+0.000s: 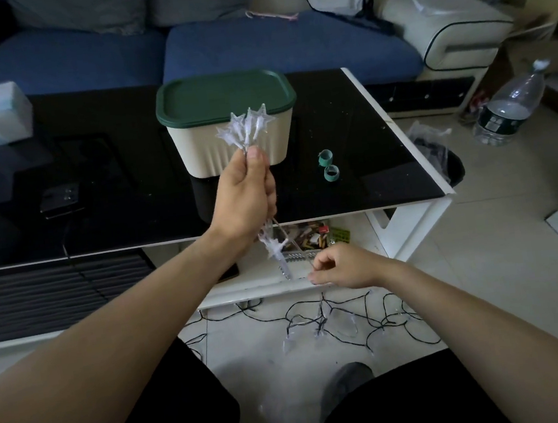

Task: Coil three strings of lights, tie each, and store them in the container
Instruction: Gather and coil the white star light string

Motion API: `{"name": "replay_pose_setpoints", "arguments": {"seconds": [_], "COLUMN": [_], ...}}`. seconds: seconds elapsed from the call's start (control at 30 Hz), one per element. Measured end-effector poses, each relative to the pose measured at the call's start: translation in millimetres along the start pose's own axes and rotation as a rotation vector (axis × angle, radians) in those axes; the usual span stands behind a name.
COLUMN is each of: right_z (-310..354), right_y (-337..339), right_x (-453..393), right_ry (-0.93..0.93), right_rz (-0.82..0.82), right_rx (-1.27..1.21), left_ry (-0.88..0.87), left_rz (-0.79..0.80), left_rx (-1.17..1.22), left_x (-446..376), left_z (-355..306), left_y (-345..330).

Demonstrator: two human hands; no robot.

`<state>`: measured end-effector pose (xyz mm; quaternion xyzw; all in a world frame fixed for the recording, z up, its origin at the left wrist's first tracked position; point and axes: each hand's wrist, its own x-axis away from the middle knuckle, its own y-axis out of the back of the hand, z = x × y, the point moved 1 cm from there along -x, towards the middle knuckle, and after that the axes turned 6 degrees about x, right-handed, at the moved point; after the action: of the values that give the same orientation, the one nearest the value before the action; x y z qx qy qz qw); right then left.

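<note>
Nearest, below and just behind the right hand (343,266), loose strings of lights (333,319) with dark wire and clear bulbs sprawl tangled across the pale floor tiles, between the person's knees and the foot of the table. The right hand hangs low above that tangle, knuckles up, its fingertips pinched together on a thin wire that runs up and to the left towards the other hand.

Higher and further forward, the left hand (246,194) is raised over the near edge of the black glass table (354,189). Its fingers and thumb are curled tight round a bundle of star lights (249,124): several clear stars fan out above the thumb, and more stars and wire dangle below the wrist, ending just left of the right hand.

Directly beyond the left hand stands the cream container (263,144), its green lid (224,96) on; the raised stars overlap its front wall in view. To the right of that hand, on the glass, lie two small green ties (329,168), curled into rings and apart from both hands.

Far beyond everything sits a blue sofa (253,48).
</note>
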<state>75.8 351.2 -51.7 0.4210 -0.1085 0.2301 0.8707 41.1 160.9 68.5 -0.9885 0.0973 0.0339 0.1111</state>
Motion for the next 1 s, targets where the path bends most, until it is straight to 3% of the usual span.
{"name": "replay_pose_setpoints", "arguments": {"seconds": [0.17,0.37,0.63,0.83,1.0], "right_z": [-15.6,-14.8,-21.9,1.9,18.7], "right_y": [-9.4,-14.8,-18.2,-6.3,4.1], "right_x": [-1.6,5.0,22.7,43.0,48.8], "right_ry": [-0.025,-0.131,-0.205,-0.23,-0.129], "right_rz": [-0.017,0.152,0.129,-0.153,-0.438], "right_rx": [0.076,-0.324,-0.858,-0.818,-0.811], "left_ry": [0.1,0.128,0.12,0.256,0.354], "left_rz": [-0.211,-0.413,-0.501,-0.5,-0.367], "left_rx": [0.167,0.132,0.065,0.071,0.075], "left_x": [-4.0,-8.0,-0.9,18.3,32.1], "left_z": [-8.6,-3.6,5.7,31.4,49.2], "left_y": [18.1,38.9,54.9,46.0,30.2]}}
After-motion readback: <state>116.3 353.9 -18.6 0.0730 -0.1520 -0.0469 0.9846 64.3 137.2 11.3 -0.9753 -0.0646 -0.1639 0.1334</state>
